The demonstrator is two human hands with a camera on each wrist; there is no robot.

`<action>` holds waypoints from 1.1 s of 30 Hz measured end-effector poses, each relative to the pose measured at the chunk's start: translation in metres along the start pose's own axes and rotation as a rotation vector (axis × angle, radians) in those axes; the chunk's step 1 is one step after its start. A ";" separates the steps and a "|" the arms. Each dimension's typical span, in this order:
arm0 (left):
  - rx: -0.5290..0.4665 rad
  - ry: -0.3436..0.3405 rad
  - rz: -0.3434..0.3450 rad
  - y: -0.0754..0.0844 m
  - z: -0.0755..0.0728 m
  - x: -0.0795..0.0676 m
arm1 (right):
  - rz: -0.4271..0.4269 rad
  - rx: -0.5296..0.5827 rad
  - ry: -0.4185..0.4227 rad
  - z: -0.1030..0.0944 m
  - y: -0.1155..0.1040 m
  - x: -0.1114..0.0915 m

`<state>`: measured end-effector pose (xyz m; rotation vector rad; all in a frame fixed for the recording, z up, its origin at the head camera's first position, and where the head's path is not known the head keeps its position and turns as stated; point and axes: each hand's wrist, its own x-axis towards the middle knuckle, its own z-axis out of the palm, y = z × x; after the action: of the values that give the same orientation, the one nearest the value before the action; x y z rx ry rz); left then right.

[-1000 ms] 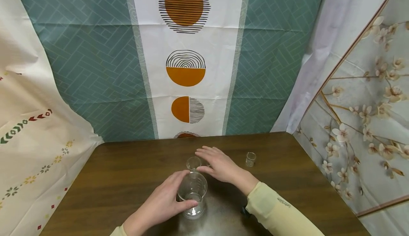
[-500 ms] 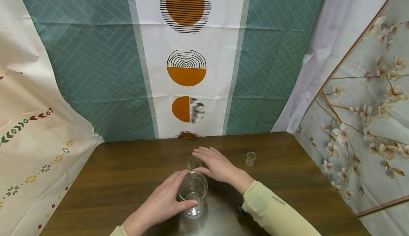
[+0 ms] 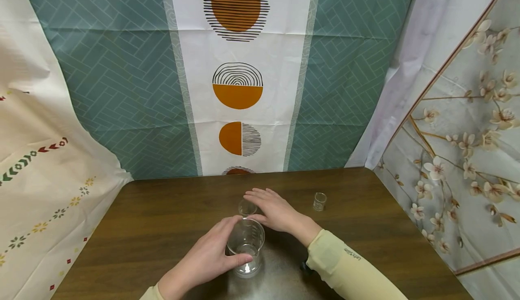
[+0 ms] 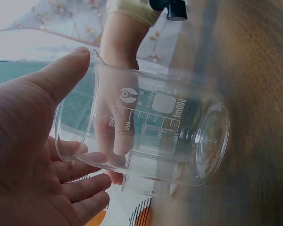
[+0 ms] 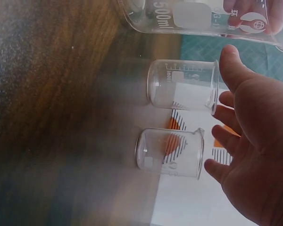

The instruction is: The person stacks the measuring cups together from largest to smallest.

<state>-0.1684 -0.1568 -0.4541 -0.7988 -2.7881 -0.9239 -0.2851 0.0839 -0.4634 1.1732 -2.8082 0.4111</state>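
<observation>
A large clear glass beaker (image 3: 248,246) marked 500ml stands upright on the table. My left hand (image 3: 207,255) grips it near the rim, thumb toward the spout and fingers round the opposite side, as the left wrist view shows. Behind it is a smaller glass beaker (image 5: 184,89) with a printed scale. Over that one my right hand (image 3: 276,210) hovers, thumb and index finger apart, fingertips right at its rim. Another small beaker (image 5: 172,150) stands beside it, below the little finger in the right wrist view; all of these look empty.
A tiny glass beaker (image 3: 319,202) stands at the back right of the brown wooden table (image 3: 170,219). A teal and white patterned cloth (image 3: 341,88) hangs behind the table, with a floral cloth (image 3: 455,178) on the right and a cream one (image 3: 53,155) on the left.
My right hand has moved slightly left, over the smaller beaker behind the large one, and then hardly moved. The left hand and the large beaker have stayed in place.
</observation>
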 end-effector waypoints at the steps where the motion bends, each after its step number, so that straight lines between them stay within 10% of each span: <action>1: 0.000 -0.002 -0.001 0.000 0.000 0.000 | 0.004 0.004 -0.004 0.000 0.000 0.000; 33: -0.003 -0.012 -0.008 -0.002 0.001 0.000 | 0.023 0.036 0.011 0.009 0.006 0.006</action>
<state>-0.1691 -0.1579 -0.4563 -0.7971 -2.8024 -0.9283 -0.2927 0.0814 -0.4721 1.1421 -2.8191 0.4700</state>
